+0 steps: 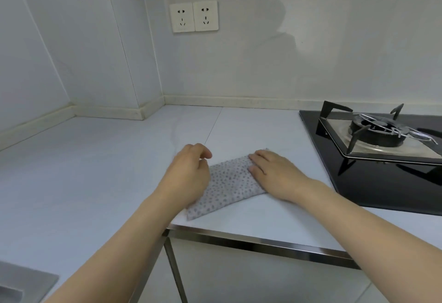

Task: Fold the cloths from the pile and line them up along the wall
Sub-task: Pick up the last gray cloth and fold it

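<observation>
Cloth [228, 183], grey-white with small dots, lies folded into a narrow strip on the pale countertop [95, 171], near its front edge and well apart from the wall [263, 63]. The left hand [189, 173] sits at the strip's left side with fingers curled; its fingertips are hidden behind the knuckles, so I cannot tell whether it pinches the fabric. The right hand [272, 173] presses flat on the strip's far right end, fingers straight, covering that corner. A black gas hob [373, 159] runs off the right edge. A sink corner [21, 283] is cut off at lower left. Two sockets [193, 17] sit on the wall.
</observation>
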Available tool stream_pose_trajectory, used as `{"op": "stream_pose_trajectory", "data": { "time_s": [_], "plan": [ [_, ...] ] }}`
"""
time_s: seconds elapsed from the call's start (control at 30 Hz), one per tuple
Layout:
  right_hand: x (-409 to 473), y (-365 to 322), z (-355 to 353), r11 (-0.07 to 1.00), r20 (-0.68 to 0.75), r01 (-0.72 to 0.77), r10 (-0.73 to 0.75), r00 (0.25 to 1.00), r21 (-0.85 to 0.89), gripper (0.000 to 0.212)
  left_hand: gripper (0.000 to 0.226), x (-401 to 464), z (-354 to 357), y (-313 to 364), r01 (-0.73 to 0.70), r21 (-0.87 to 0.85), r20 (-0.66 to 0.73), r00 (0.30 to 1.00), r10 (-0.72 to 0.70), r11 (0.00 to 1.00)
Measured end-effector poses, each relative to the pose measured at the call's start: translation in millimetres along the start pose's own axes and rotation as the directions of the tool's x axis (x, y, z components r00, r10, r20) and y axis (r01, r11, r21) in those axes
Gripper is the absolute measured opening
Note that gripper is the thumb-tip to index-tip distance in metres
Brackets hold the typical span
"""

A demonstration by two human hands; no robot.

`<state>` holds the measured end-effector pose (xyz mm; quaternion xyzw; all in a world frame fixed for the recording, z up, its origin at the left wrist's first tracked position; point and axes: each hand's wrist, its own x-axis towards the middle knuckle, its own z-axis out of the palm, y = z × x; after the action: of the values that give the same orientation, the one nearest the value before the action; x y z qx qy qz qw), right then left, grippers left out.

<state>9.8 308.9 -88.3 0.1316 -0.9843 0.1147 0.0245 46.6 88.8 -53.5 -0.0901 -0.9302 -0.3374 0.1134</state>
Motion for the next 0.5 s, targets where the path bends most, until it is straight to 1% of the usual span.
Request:
{"op": "stream_pose_trajectory", "data": {
  "time_s": [0.07,0.17,0.2,0.27,0.3,0.33,0.4,0.5],
  "plan": [
    [-0.2,-0.2,0.2,0.999,0.060,-0.027,0.029,0.998,-0.023,0.054,0.034,1.6,12.3,17.4,-0.029,-0.022,0.049,0.998,0.030,0.999],
    [-0.4,-0.7,-3.1,0.998,0.128,-0.029,0.036,0.991,-0.056,0.055,0.035,5.8,40.4,27.2,-0.073,0.023,0.132,0.989,0.069,0.997],
    [-0.7,-0.5,-4.3,0.998,0.146,-0.030,0.038,0.989,-0.052,0.055,0.037,6.0,49.9,25.0,-0.083,0.076,0.172,0.983,0.069,0.994],
    [-2.4,0.7,-5.3,0.998,0.157,-0.030,0.037,0.987,-0.050,0.055,0.049,1.0,61.6,17.3,-0.138,0.286,0.258,0.964,0.062,0.948],
    [-3.2,1.5,-5.3,0.998,0.155,-0.027,0.035,0.987,-0.050,0.054,0.055,-2.7,62.5,13.3,-0.149,0.374,0.288,0.957,0.038,0.915],
    [-3.7,2.1,-5.3,0.999,0.152,-0.025,0.032,0.988,-0.049,0.054,0.059,-5.1,61.2,9.9,-0.138,0.422,0.307,0.952,0.002,0.896],
    [-3.7,2.8,-4.9,0.999,0.151,-0.022,0.029,0.988,-0.047,0.054,0.063,-8.6,54.7,4.0,-0.105,0.449,0.321,0.946,-0.051,0.887],
    [-3.2,3.6,-4.1,0.998,0.152,-0.020,0.028,0.988,-0.054,0.054,0.065,-11.9,42.7,-7.6,-0.098,0.486,0.330,0.941,-0.078,0.868]
  ]
}}
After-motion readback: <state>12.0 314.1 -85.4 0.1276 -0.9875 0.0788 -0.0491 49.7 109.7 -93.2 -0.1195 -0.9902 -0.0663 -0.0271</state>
